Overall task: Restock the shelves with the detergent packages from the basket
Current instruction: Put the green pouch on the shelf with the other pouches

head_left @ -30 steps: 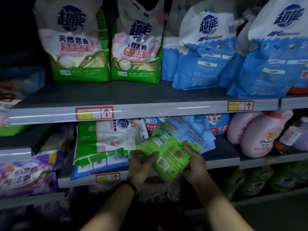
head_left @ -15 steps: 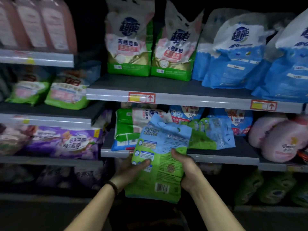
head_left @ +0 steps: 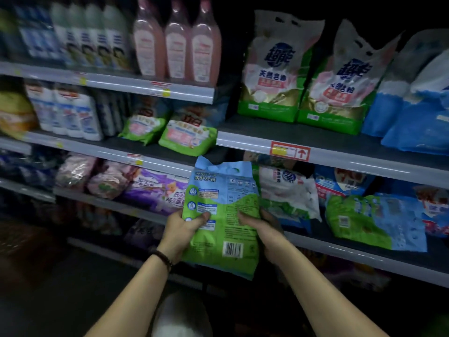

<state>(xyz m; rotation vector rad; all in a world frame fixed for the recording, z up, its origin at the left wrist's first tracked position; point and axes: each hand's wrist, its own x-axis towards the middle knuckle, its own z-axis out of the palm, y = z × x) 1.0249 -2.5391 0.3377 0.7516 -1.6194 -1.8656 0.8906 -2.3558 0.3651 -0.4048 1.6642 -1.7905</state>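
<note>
A person is standing before store shelving and holding one detergent package (head_left: 222, 215) upright in both hands, its printed back with the barcode facing the camera. The left hand (head_left: 181, 231) is gripping the package's lower left edge, thumb lying across the front of the pack and fingers wrapped behind it; a dark bracelet (head_left: 163, 257) is sitting on that wrist. The right hand (head_left: 263, 227) is clasping the lower right edge, thumb pressing on the green panel, fingers hidden behind. The package, blue at the top and green below, is hanging in the air in front of the lower shelf (head_left: 340, 254), clear of its front edge, and is covering part of a white-and-green bag (head_left: 289, 193) lying near that shelf's left end. A second package of the same kind (head_left: 374, 220) is lying flat farther right on the lower shelf, close to its front edge. On the upper shelf (head_left: 340, 152), two tall green-and-gold bags (head_left: 272, 76) are standing side by side near its left end, with blue bags (head_left: 413, 113) beside them toward the right edge. A red price tag (head_left: 290, 151) is sitting on that shelf's front rail. Pink bottles (head_left: 177, 42) are standing in a row on the neighbouring unit at the upper left.
</note>
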